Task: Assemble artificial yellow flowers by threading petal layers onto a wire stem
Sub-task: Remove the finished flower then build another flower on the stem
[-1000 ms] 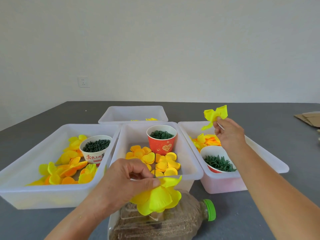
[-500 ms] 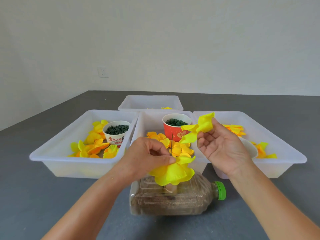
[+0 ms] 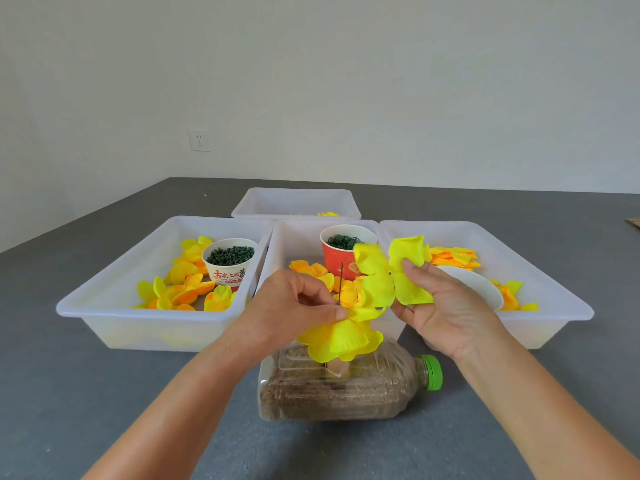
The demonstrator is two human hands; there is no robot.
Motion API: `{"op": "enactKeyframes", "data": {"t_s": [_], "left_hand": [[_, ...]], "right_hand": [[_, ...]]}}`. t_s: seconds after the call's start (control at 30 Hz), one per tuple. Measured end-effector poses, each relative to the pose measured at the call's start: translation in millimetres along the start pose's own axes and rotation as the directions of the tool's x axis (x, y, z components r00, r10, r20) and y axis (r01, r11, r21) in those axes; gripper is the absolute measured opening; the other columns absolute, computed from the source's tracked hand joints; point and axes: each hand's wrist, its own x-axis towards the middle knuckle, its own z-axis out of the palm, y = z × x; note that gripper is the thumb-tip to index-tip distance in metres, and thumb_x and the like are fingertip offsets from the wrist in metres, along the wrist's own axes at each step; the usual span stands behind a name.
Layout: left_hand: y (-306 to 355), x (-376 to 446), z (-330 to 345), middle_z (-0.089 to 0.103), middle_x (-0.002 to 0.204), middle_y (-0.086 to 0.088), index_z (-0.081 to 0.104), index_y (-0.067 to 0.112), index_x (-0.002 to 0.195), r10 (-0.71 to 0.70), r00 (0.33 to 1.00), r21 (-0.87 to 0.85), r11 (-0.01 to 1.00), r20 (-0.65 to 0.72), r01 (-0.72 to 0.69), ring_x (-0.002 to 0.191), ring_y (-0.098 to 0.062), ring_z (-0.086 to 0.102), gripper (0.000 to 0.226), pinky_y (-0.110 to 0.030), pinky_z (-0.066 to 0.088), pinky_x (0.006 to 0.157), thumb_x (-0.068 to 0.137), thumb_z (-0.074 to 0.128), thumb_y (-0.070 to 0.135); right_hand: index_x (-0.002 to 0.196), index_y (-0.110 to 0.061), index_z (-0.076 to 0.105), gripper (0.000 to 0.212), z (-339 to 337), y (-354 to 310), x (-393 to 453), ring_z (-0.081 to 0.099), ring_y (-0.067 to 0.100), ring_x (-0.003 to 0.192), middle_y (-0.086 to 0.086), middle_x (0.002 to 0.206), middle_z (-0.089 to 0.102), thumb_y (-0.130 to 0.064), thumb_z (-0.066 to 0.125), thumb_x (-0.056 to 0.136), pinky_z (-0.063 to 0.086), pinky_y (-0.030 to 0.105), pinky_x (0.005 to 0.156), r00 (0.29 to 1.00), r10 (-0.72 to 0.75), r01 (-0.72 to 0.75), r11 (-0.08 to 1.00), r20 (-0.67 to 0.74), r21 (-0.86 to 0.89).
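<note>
Wire stem (image 3: pixel 341 284) stands upright, tip free, rising just beside the left hand (image 3: pixel 294 306), which pinches the stacked petals (image 3: pixel 341 337) at its base. Right hand (image 3: pixel 446 306) pinches a loose petal layer (image 3: pixel 391 271) just right of the tip: it likely goes left, then down.

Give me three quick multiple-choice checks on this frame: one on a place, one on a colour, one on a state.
1. Where is the red cup?
A. left bin
B. middle bin
C. on the bottle

2. What colour is the bottle cap?
A. green
B. red
C. white

3. What is the right hand doing?
A. resting empty
B. gripping the cap
C. holding a petal layer

Answers: 1 B, it stands in the middle bin. 2 A, the cap is bright green. 3 C, its fingers grip the yellow layer beside the wire stem.
</note>
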Motion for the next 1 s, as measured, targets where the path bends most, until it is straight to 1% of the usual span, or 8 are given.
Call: {"op": "enactKeyframes", "data": {"t_s": [0.13, 0.27, 0.43, 0.6, 0.73, 0.83, 0.9, 1.0], "left_hand": [[-2, 1, 0, 0.063, 0.061, 0.01, 0.072, 0.024, 0.059, 0.014, 1.0, 0.004, 1.0, 0.006, -0.014, 0.065, -0.009, 0.055, 0.017, -0.031, 0.046, 0.068, 0.071, 0.078, 0.013], [-3, 1, -1, 0.063, 0.063, 0.008, 0.072, 0.022, 0.058, 0.017, 1.0, 0.006, 1.0, 0.011, -0.017, 0.065, -0.011, 0.055, 0.017, -0.031, 0.046, 0.067, 0.071, 0.078, 0.013], [-5, 2, -1, 0.062, 0.062, 0.01, 0.07, 0.023, 0.057, 0.036, 0.999, -0.006, 0.999, 0.011, -0.036, 0.065, -0.01, 0.053, 0.02, -0.029, 0.044, 0.065, 0.071, 0.078, 0.013], [-9, 2, -1, 0.062, 0.062, 0.014, 0.07, 0.024, 0.059, 0.056, 0.998, 0.021, 0.998, 0.0, -0.056, 0.065, -0.007, 0.055, 0.017, -0.027, 0.046, 0.066, 0.072, 0.078, 0.015], [-11, 2, -1, 0.061, 0.061, 0.017, 0.069, 0.031, 0.054, 0.07, 0.997, 0.029, 0.997, -0.008, -0.07, 0.062, -0.001, 0.053, 0.024, -0.019, 0.044, 0.063, 0.071, 0.079, 0.017], [-11, 3, -1, 0.061, 0.06, 0.016, 0.069, 0.027, 0.056, 0.067, 0.998, 0.015, 0.998, -0.017, -0.067, 0.063, -0.004, 0.054, 0.021, -0.021, 0.044, 0.064, 0.071, 0.079, 0.016], [-11, 3, -1, 0.061, 0.061, 0.015, 0.07, 0.024, 0.059, 0.071, 0.997, 0.021, 0.997, -0.01, -0.071, 0.064, -0.005, 0.054, 0.017, -0.022, 0.044, 0.063, 0.071, 0.079, 0.017], [-11, 3, -1, 0.061, 0.061, 0.017, 0.07, 0.023, 0.06, 0.077, 0.997, 0.034, 0.996, -0.001, -0.077, 0.064, -0.004, 0.054, 0.016, -0.023, 0.045, 0.064, 0.072, 0.078, 0.016]], "right_hand": [[0.078, -0.017, 0.067, 0.013, 3, 4, 0, 0.068, 0.009, 0.059, -0.003, 0.068, 0.072, -0.008, 0.06, 0.085, 0.051, 0.023, 0.048, 0.987, -0.139, 0.125, 0.98, -0.082, -0.155], [0.078, -0.015, 0.067, 0.017, 10, 4, 1, 0.067, 0.009, 0.058, -0.004, 0.066, 0.071, -0.002, 0.059, 0.085, 0.051, 0.022, 0.049, 0.972, -0.23, 0.214, 0.947, -0.041, -0.239], [0.079, -0.011, 0.066, 0.017, 32, -12, 4, 0.067, 0.009, 0.056, -0.004, 0.063, 0.071, 0.005, 0.061, 0.08, 0.052, 0.02, 0.05, 0.935, -0.355, 0.342, 0.911, -0.013, -0.231], [0.079, -0.015, 0.061, 0.015, 52, -31, 6, 0.068, 0.011, 0.054, -0.002, 0.064, 0.071, -0.003, 0.066, 0.072, 0.052, 0.021, 0.046, 0.996, -0.075, 0.076, 0.997, 0.049, -0.025], [0.08, -0.004, 0.063, 0.058, 47, -24, 0, 0.062, 0.015, 0.05, 0.005, 0.068, 0.064, 0.006, 0.09, 0.03, 0.05, 0.024, 0.045, 0.952, 0.022, -0.137, 0.923, 0.306, 0.359], [0.073, -0.006, 0.066, 0.05, 45, -16, -3, 0.058, 0.012, 0.048, 0.003, 0.065, 0.062, 0.003, 0.09, 0.031, 0.047, 0.022, 0.042, 0.931, 0.101, -0.205, 0.94, 0.35, 0.274], [0.076, -0.009, 0.064, 0.03, 48, -13, -3, 0.057, 0.011, 0.045, 0.003, 0.061, 0.063, -0.008, 0.08, 0.051, 0.045, 0.02, 0.04, 0.953, 0.175, -0.207, 0.972, 0.247, 0.113], [0.075, -0.013, 0.065, 0.019, 52, -17, -3, 0.057, 0.011, 0.043, 0.001, 0.057, 0.064, -0.01, 0.067, 0.057, 0.042, 0.016, 0.039, 0.971, 0.195, -0.181, 0.977, 0.137, -0.112]]}}
